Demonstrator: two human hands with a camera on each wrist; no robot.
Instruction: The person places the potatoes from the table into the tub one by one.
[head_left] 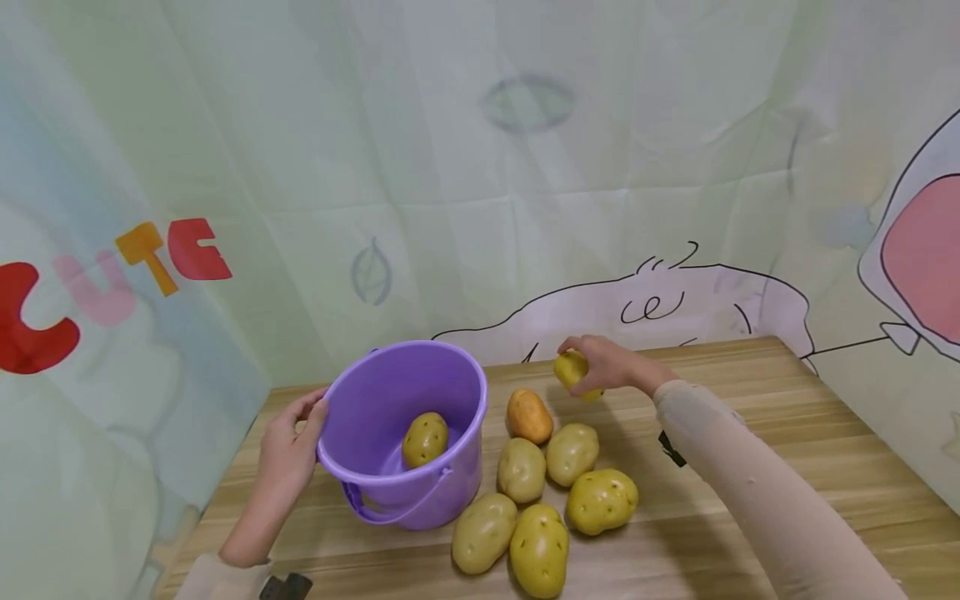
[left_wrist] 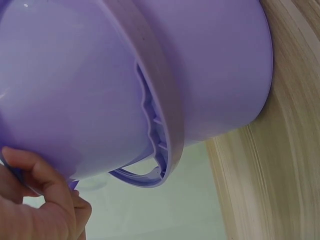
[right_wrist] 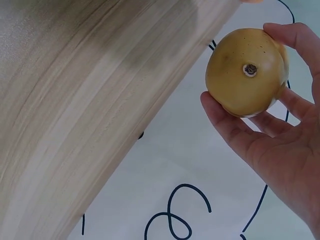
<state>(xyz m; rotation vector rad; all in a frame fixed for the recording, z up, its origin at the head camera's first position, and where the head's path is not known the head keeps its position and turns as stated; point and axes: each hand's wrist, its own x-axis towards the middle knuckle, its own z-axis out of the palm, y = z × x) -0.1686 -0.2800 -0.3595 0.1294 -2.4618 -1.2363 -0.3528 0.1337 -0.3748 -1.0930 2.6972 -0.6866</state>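
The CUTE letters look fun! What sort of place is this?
Probably an indoor play or filming corner, though I can't be sure: the CUTE letters and a cartoon balloon decorate a creased cloth hanging behind a wood-grain table.

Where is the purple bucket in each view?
Head: the purple bucket is left of centre, in the lower half.
Left wrist: it fills most of the upper picture, the left hand gripping its rim at lower left.
Right wrist: not in it.
Shared landmark: the wooden tabletop, in all three.
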